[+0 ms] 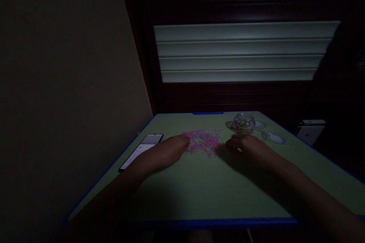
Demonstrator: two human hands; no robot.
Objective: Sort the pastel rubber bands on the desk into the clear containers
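Observation:
A loose pile of small pink and purple bands (207, 139) lies spread on the pale green table (199, 193). My left hand (175, 149) rests at the pile's left edge with its fingers curled together; whatever they grip is hidden. To the right of the pile, my right hand (245, 145) is held low over the table, fingers bent and drawn together, and anything between the tips is too small and dark to tell. Just behind my right hand stands an open clear glass jar (243, 124) with multicoloured bands inside.
A lit phone (141, 152) lies at the table's left side. Clear round lids (274, 138) lie right of the jar. Walls stand at the left and behind the table. White boxes (310, 131) are beyond its right edge.

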